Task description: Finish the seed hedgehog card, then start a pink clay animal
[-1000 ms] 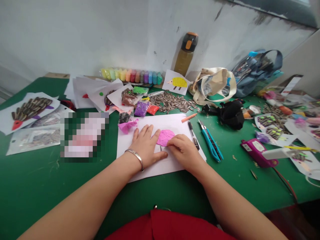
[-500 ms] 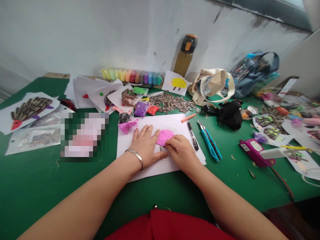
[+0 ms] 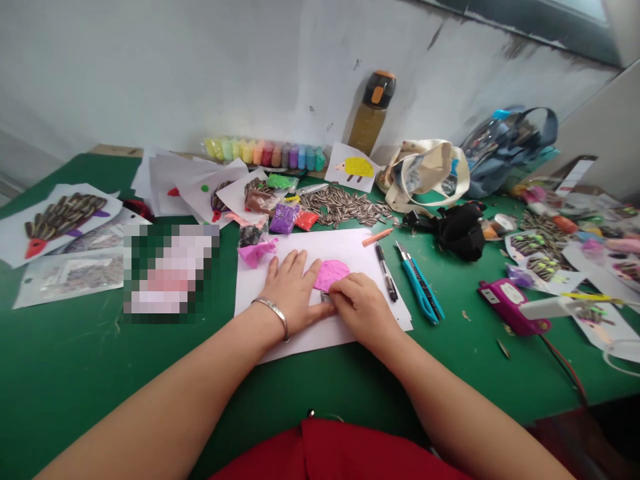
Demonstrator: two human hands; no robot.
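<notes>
A flattened pink patch of modelling clay (image 3: 332, 274) lies on the white paper (image 3: 325, 241) in front of me. My left hand (image 3: 291, 293) rests flat on the sheet with its fingers spread, just left of the clay. At the clay's lower right, my right hand (image 3: 364, 303) has its fingertips pinched together, close to my left thumb. Between the thumb and the clay's lower edge shows a small dark grey piece (image 3: 325, 297), too small to name. Whatever my right fingertips hold is hidden.
To the right lie an orange crayon-like stick (image 3: 378, 237), a black pen (image 3: 386, 272) and a blue utility knife (image 3: 420, 283) with its blade out. Behind the paper are clay packets (image 3: 285, 218), a heap of sunflower seeds (image 3: 345, 205) and a drink bottle (image 3: 371, 113).
My right fingertips have slid slightly down from the clay's lower right edge toward the small dark piece. The left hand stays in place.
</notes>
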